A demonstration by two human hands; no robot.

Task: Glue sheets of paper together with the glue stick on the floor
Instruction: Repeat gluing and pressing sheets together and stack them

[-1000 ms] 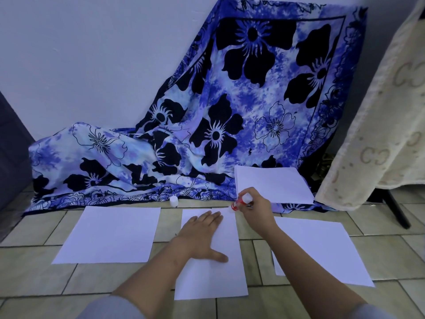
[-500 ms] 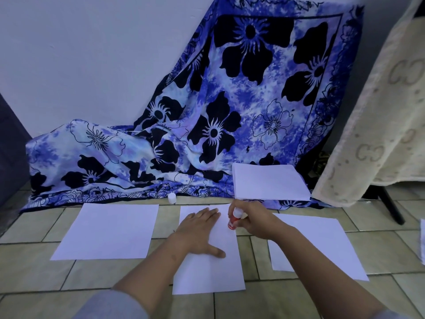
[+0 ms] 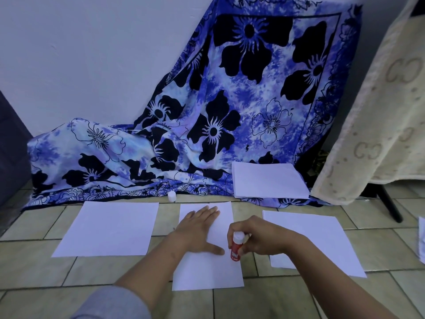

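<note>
Three white sheets lie on the tiled floor: a left sheet (image 3: 108, 229), a middle sheet (image 3: 207, 270) and a right sheet (image 3: 322, 240). My left hand (image 3: 197, 231) presses flat on the middle sheet, fingers straight and thumb spread. My right hand (image 3: 259, 238) grips a red glue stick (image 3: 236, 248) with a white top, held upright with its lower end on the right edge of the middle sheet. The glue stick's white cap (image 3: 171, 195) stands on the floor beyond the sheets.
A stack of white paper (image 3: 269, 180) rests on the hem of a blue flowered cloth (image 3: 207, 125) draped against the wall. A cream blanket (image 3: 379, 111) hangs at the right over a dark stand leg (image 3: 391, 206). Another paper edge (image 3: 422, 238) shows at far right.
My right hand has drawn the glue stick down the middle sheet's right edge, from the far corner toward me. My left hand has stayed pressed on the sheet.
</note>
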